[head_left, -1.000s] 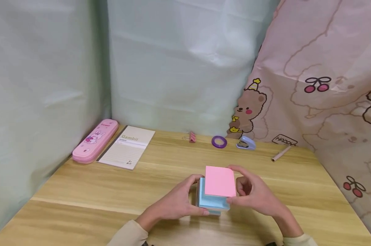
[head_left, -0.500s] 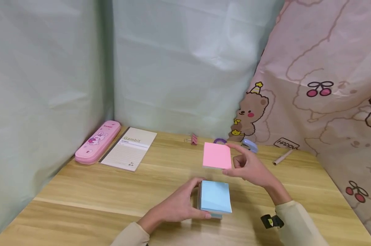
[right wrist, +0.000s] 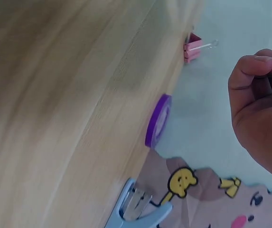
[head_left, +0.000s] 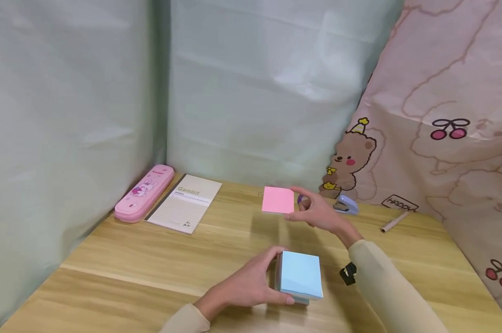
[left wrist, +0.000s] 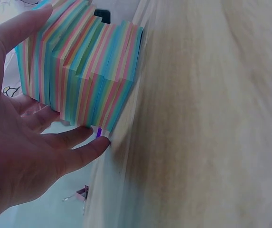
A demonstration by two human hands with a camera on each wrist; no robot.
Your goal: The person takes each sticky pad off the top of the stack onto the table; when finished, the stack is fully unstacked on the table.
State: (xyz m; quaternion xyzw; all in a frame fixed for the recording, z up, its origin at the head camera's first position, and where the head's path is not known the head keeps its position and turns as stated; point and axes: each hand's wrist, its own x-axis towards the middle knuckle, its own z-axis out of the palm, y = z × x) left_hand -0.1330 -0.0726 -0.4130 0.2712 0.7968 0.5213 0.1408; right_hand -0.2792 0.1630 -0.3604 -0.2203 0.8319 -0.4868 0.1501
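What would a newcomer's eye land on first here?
Probably the bright pink pad, held above the table by the right hand. Next, the stack in the left hand, its sides striped in many colours. Behind them, right of centre, a printed bear on the pink backdrop.

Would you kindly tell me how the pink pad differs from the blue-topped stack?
The pink pad looks thin, while the blue-topped stack is thick, with many coloured layers. The right hand pinches the pink pad farther away; the left hand grips the blue-topped stack closer in. Both have flat, squarish tops.
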